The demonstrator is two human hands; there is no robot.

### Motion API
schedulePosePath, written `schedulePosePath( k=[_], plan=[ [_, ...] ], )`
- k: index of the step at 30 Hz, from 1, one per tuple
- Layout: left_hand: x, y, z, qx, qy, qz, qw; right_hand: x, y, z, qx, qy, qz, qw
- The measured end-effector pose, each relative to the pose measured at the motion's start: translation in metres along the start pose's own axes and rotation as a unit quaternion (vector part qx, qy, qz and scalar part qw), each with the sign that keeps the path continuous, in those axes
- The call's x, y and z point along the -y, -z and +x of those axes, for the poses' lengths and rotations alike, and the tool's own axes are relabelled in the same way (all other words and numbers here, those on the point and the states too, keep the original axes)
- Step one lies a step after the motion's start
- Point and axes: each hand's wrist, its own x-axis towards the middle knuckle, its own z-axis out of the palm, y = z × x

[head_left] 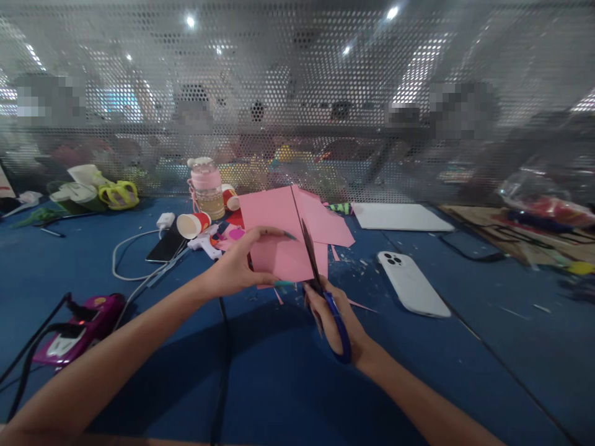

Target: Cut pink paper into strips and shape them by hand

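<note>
Clock centred on the held pink sheet [279, 214], which is raised over the blue desk [274, 396]; left hand [239, 263] at 8 o'clock, thumb below and fingers above, pinching the sheet's left part; right hand [337, 313] at 5 o'clock, fingers closed round the handles of the blue-handled scissors [317, 282]; blades point toward 11 o'clock, along the sheet's right edge; whether they bite into paper, cannot tell.

More pink paper [332, 226] at 3 o'clock, just behind the blades; white sheet [400, 217] farther out that way; white phone [411, 285] near 4 o'clock; pink-topped bottle [207, 189] at 10; tipped paper cup [193, 225] and black phone [165, 244] at 9; purple power strip [79, 328] at 8, well apart.
</note>
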Motion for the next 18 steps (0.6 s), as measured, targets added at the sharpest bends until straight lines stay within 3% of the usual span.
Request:
schedulePosePath(
  k=[11, 18],
  plan=[
    [0.0056, 0.0011, 0.0009, 0.012, -0.002, -0.04, 0.999, -0.0037, 0.0009, 0.0015, 0.006, 0.012, 0.002, 1.0],
    [0.0048, -0.0025, -0.0002, -0.009, -0.004, -0.043, 0.999, -0.0052, 0.0007, 0.0015, -0.002, 0.005, 0.011, 1.0]
  ],
)
